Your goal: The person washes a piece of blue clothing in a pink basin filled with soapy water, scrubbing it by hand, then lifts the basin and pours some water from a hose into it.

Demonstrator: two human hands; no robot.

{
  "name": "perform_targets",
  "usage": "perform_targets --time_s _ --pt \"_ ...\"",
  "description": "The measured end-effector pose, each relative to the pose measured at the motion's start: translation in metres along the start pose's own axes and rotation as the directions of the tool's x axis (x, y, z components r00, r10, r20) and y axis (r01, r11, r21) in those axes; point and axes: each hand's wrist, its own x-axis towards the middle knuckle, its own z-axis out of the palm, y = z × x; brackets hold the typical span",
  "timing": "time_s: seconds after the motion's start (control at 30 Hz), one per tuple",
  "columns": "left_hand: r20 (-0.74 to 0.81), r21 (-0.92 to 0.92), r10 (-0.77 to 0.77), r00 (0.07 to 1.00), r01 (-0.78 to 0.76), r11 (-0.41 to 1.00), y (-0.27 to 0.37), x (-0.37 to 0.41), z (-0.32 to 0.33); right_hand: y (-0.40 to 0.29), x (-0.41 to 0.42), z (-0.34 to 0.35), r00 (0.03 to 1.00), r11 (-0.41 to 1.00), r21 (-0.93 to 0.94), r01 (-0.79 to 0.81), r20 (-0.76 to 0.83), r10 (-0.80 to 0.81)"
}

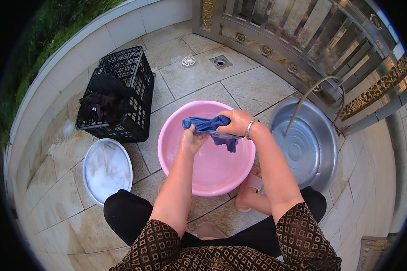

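A wet blue cloth (203, 124) is stretched between my two hands above a pink plastic basin (162, 149). My left hand (192, 138) grips its left part, thumb on top and fingers beneath. My right hand (236, 122), with a silver bangle at the wrist, is closed around the right part. A darker purplish-blue end (228, 141) hangs down below my right hand. Water (217, 169) stands in the basin under the cloth.
Dark garments (105, 101) lie on a black plastic crate (135, 88) at the upper left. A round pan of foamy water (107, 171) is near my left knee. At right, a hose (296, 108) runs into a large metal basin (330, 152). Beyond are a drain (220, 62), its loose cover (188, 61) and a metal gate (278, 44).
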Motion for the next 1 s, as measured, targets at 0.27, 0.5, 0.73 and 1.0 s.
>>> perform_targets --time_s 0.27,0.5,0.73,1.0 --pt "-0.225 -0.027 -0.126 0.966 0.123 0.992 -0.025 0.025 -0.055 0.040 -0.001 0.084 0.998 0.938 -0.343 0.043 0.054 -0.026" --pt "-0.390 -0.140 -0.028 0.921 -0.029 0.990 -0.055 0.050 -0.129 0.063 -0.004 0.173 0.879 0.970 -0.219 -0.103 0.436 0.192" --pt "-0.690 0.207 0.146 0.709 0.000 0.978 -0.051 0.048 -0.119 0.113 0.048 0.153 0.810 0.896 0.100 -0.433 0.479 0.338" --pt "-0.238 -0.359 -0.010 0.971 -0.079 0.930 -0.041 0.050 -0.087 0.165 0.119 0.185 0.754 0.861 0.396 -0.319 -0.444 0.484"
